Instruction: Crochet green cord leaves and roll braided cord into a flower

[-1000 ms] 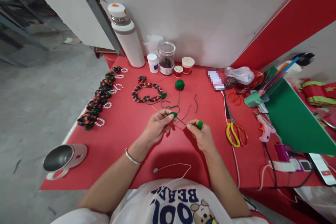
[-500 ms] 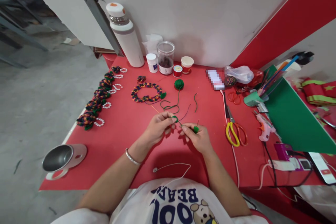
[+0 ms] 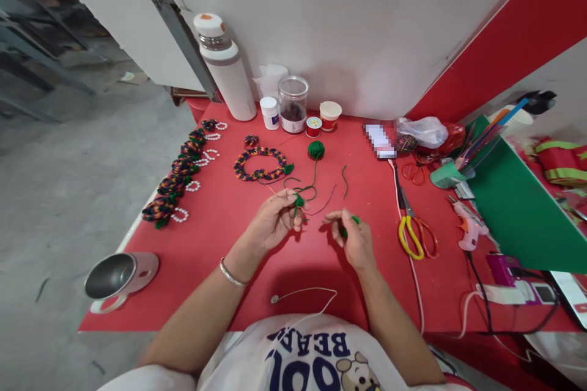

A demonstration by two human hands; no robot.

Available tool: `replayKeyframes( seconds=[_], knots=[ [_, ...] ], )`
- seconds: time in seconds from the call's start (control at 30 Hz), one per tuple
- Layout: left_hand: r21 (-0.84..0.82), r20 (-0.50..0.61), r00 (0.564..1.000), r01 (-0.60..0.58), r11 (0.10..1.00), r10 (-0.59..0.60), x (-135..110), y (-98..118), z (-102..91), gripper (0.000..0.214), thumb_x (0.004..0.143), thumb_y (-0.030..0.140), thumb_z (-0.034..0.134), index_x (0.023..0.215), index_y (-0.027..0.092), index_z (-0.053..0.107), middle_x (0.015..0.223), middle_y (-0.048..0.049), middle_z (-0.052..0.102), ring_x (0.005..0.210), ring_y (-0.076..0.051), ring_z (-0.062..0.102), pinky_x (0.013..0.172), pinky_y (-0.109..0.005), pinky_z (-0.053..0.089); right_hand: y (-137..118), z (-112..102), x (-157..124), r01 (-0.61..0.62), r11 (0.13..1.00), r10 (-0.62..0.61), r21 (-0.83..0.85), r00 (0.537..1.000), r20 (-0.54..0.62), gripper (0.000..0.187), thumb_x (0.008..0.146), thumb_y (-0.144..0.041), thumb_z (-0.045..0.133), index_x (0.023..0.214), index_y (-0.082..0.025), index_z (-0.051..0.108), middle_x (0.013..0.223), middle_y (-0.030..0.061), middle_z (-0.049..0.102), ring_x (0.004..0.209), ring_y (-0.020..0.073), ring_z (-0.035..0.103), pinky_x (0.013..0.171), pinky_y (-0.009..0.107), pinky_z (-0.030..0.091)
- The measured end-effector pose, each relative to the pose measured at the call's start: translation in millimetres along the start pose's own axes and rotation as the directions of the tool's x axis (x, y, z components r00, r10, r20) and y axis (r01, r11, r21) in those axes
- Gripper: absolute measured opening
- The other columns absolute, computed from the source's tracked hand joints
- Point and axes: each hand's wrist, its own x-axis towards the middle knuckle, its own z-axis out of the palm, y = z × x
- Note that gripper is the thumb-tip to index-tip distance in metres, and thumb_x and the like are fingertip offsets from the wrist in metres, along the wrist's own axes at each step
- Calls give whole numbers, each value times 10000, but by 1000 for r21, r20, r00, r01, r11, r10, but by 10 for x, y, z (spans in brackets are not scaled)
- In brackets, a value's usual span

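Head view shows the two hands parted: half a second ago the right hand (image 3: 355, 241) was nearly meeting the left with a taut strand between them, and now it has drawn off toward four o'clock, leaving bare red tabletop (image 3: 316, 269) visible between. The small green yarn piece (image 3: 299, 200) has stayed with the left hand (image 3: 275, 220), whose thumb and forefinger are pinched on it; it shows more fully now, short ends dangling toward six o'clock. For the work, I judge this a pause between pulls, with the left hand alone keeping the piece secure.

The right fingers are curled, with something green (image 3: 343, 232) among them; its tips are blurred, so I cannot tell whether they clamp it or merely wear it. Toward one o'clock from the piece sits the green yarn ball (image 3: 316, 149), its strand trailing back this way. A multicoloured braided ring (image 3: 239, 162) lies at eleven o'clock from the left hand.
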Motion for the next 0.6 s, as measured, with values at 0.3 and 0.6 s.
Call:
replayKeyframes(
  seconds=[0.3,0.6],
  knots=[
    [33,-35,999,42,999,-40,-45,-69,55,257,696,230,822,793,130,606,608,33,577,420,-57,484,362,-155,427,-24,15,-47,134,972,-92,194,973,-211,602,834,-779,540,914,-202,687,560,-22,573,426,97,454,378,209,337],
    [62,30,994,106,992,-108,-56,-101,44,291,701,290,868,811,152,637,489,88,479,321,6,254,316,-112,179,-55,33,-5,84,929,-55,359,994,-90,484,781,-667,724,918,-204,707,631,5,659,451,93,528,361,182,380]
  ],
)
